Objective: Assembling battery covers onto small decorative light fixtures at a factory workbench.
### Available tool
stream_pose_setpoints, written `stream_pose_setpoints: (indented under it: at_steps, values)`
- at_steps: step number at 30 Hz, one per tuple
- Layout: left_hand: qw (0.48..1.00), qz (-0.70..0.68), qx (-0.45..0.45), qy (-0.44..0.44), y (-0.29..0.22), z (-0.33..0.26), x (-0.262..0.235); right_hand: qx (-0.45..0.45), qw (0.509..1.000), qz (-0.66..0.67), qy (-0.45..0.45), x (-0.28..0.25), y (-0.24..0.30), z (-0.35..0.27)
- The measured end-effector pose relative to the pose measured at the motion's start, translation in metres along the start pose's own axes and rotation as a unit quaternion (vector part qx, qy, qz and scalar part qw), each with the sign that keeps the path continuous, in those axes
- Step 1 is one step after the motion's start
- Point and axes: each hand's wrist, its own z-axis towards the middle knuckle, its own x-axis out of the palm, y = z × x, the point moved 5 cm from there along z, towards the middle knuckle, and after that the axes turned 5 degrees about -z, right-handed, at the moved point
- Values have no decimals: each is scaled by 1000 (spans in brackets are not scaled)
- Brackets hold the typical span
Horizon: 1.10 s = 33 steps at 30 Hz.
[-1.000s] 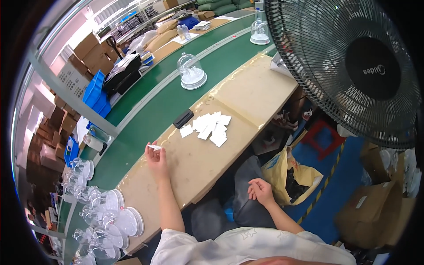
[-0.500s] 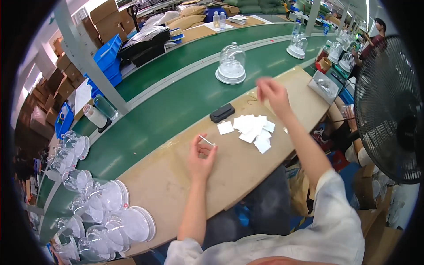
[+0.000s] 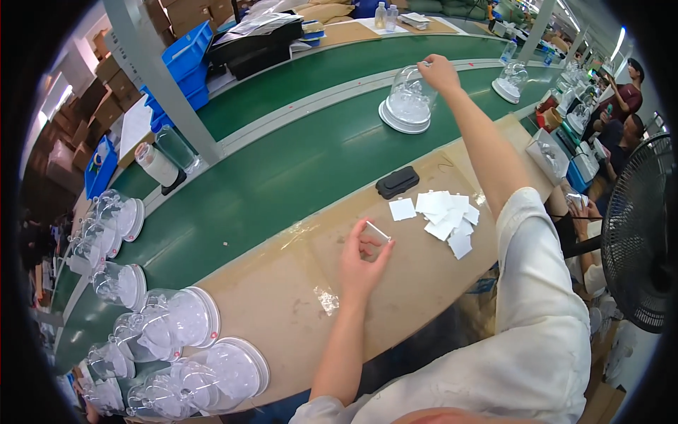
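Note:
My left hand (image 3: 364, 263) is over the tan tabletop, pinching a small white card (image 3: 378, 230) that shows almost edge-on between thumb and fingertips. My right hand (image 3: 439, 73) reaches far out over the green belt. Its fingers are closed at the top knob of a clear dome (image 3: 412, 97), which stands upright on a round white base and has pale, crumpled-looking contents. The fingers partly cover the knob. A loose pile of white square cards (image 3: 446, 215) lies right of my left hand, with one single card (image 3: 402, 209) beside it. Behind them rests a black oblong case (image 3: 397, 182).
Several clear domes (image 3: 185, 318) lie tipped on their sides at the left. Another dome (image 3: 510, 81) stands farther right on the belt (image 3: 296, 152). A black fan (image 3: 639, 233) is at the right edge, near other people. A grey post (image 3: 159, 78) rises at the left.
My right hand has moved outward from above the table to the dome's knob. My left hand still pinches the card. The whole view has shifted, so things appear farther right.

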Motion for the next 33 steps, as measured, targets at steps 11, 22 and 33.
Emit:
stream_pose_setpoints:
  at_steps: [11, 22, 33]
  values:
    - [1000, -9, 2, -2, 4, 2, 2, 21, 998, 35, -54, -24, -12, -3]
    - [1000, -17, -5, -13, 1, 3, -1, -18, 993, 14, -113, -115, -28, 11]
    - [999, -42, -6, -13, 2, 4, -1, -45, 992, -33, -115, -159, -26, 5]
